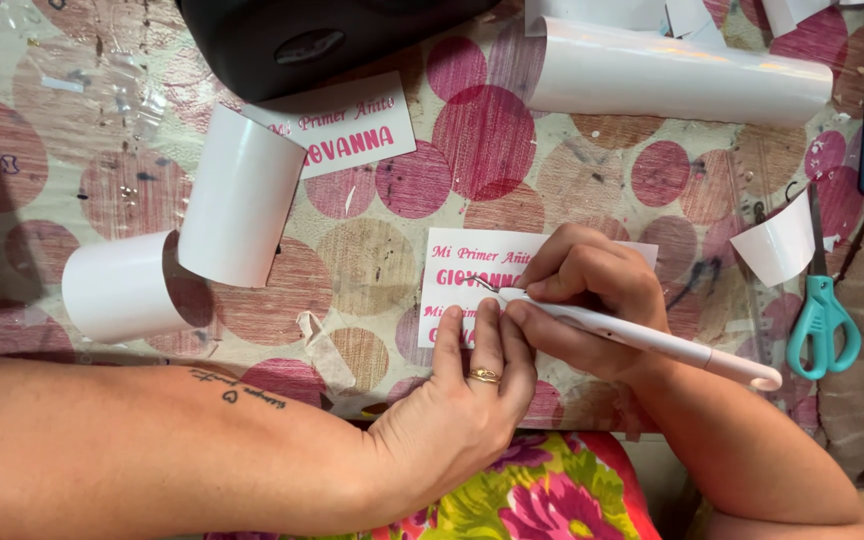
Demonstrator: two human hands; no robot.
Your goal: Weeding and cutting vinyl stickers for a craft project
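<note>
Right hand (592, 290) closed around white weeding pen (652, 340), hooked tip on pink-lettered sticker sheet (452, 270) — lower lettering hidden. Left hand (472, 390) flat, fingers pinning sheet; grips nothing.

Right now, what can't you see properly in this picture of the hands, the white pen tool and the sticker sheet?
All in the head view:
- The white sticker sheet with pink lettering: its lower and right parts are covered by both hands.
- The white pen-shaped tool: its hooked metal tip is too small to judge; the right hand wraps its front.
- The left hand: fingertips press the sheet, hiding what is underneath.
- The black machine: cut off by the top edge.
</note>
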